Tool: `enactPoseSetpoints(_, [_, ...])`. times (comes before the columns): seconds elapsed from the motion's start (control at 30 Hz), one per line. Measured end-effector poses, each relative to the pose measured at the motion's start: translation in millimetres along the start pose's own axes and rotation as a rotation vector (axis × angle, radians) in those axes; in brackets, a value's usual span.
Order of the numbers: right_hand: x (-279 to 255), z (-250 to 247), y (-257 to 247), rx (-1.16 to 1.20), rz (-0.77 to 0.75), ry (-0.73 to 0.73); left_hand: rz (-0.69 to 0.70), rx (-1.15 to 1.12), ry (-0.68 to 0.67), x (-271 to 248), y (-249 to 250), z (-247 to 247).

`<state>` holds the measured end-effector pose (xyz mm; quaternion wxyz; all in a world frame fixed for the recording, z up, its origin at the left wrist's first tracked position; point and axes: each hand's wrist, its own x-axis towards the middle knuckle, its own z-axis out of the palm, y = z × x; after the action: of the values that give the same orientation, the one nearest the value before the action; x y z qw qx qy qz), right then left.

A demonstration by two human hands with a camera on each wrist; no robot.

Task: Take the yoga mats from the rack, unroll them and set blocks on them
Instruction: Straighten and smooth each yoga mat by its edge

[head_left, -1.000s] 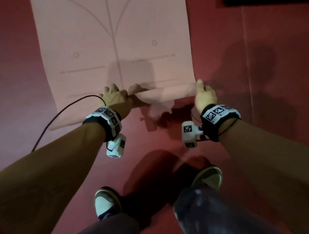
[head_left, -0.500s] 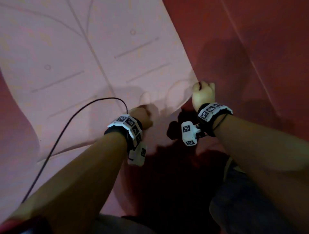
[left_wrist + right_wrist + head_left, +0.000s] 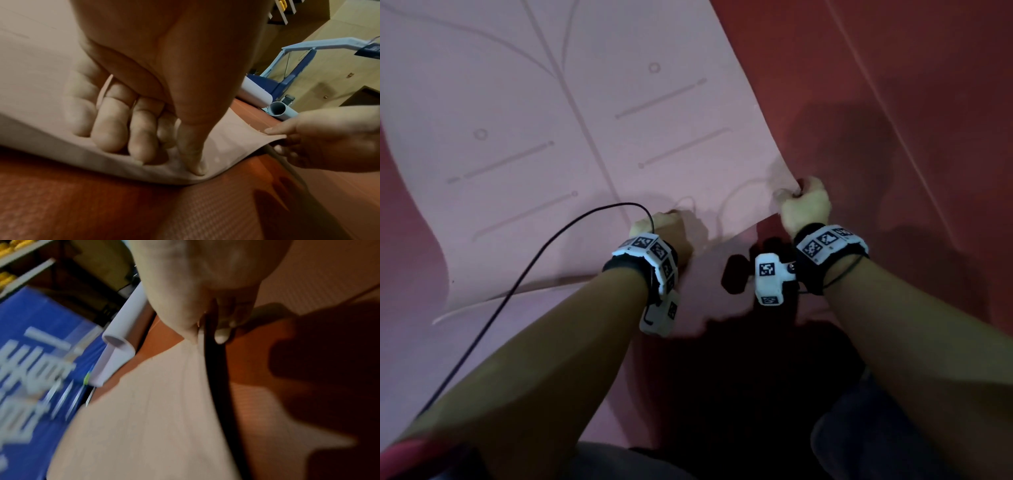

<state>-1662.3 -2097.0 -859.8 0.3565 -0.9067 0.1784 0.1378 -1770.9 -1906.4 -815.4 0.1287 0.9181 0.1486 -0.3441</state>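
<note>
A pink yoga mat (image 3: pixel 585 120) with printed guide lines lies unrolled on the red floor (image 3: pixel 893 102). My left hand (image 3: pixel 657 222) sits on the mat's near edge. In the left wrist view its curled fingers (image 3: pixel 115 129) and thumb bear down on the mat (image 3: pixel 226 138) just behind that edge. My right hand (image 3: pixel 804 202) pinches the mat's near right corner, thumb on top and fingers beneath, and holds it slightly off the floor. The right wrist view shows this pinch (image 3: pixel 205 331) at the corner of the mat (image 3: pixel 154 410). No blocks are in view.
A black cable (image 3: pixel 534 267) trails from my left wrist across the mat. A paler pink surface (image 3: pixel 431 342) lies under the mat at the lower left. White tubes (image 3: pixel 277 108), a blue frame (image 3: pixel 298 65) and a blue banner (image 3: pixel 30 353) stand beyond the mat. My legs (image 3: pixel 876 445) are below.
The rolled end that my hands held a second ago has opened out flat. My right hand now pinches the corner and my left has shifted right along the near edge.
</note>
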Motion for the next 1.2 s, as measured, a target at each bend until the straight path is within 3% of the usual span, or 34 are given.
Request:
enactPoseSetpoints(0.1, [-1.9, 6.0, -14.7, 0.288, 0.238, 0.051, -0.004, -0.058, -0.043, 0.5, 2.6, -0.2])
enactPoseSetpoints(0.17, [-3.9, 6.0, -23.3, 0.418, 0.338, 0.006, -0.027, -0.113, -0.062, 2.0, 2.1, 5.6])
enactPoseSetpoints(0.3, [-3.9, 8.6, -24.4, 0.62, 0.366, -0.064, -0.08, -0.172, 0.006, -10.3, 5.9, 7.9])
enactPoseSetpoints(0.4, [2.2, 14.4, -26.5, 0.661, 0.394, -0.163, -0.077, -0.237, -0.036, -13.0, 9.9, -1.5])
enactPoseSetpoints(0.5, [0.5, 9.7, -35.5, 0.713, 0.375, -0.316, -0.16, -0.354, -0.108, -7.0, 11.6, -1.3])
enactPoseSetpoints(0.57, [-3.5, 3.4, -43.2, 0.775, 0.388, -0.38, -0.204, -0.428, -0.051, -8.9, 10.8, 10.2])
enactPoseSetpoints(0.67, [-9.8, -3.1, -62.3, 0.84, 0.333, -0.49, -0.346, -0.629, 0.078, -14.4, 3.1, 33.3])
enactPoseSetpoints(0.77, [-22.2, -7.9, -86.7, 0.856, 0.218, -0.694, -0.459, -0.958, 0.122, -18.8, 2.4, 40.2])
enactPoseSetpoints(0.87, [-35.5, -8.3, -108.2, 0.847, 0.07, -0.859, -0.457, -1.173, 0.142, -20.8, -1.6, 32.5])
enactPoseSetpoints(0.97, [-41.3, -11.2, -116.3, 0.859, 0.007, -0.857, -0.462, -1.291, 0.194, -33.5, -5.2, 21.6])
enactPoseSetpoints(1.07, [-34.4, -22.5, -110.2, 0.806, -0.051, -0.845, -0.49, -1.442, 0.11, -41.2, -8.4, 20.6])
enactPoseSetpoints(1.2, [-22.0, -40.9, -105.8, 0.571, -0.131, -0.834, -0.503, -1.413, -0.129, -49.2, 0.7, 20.4])
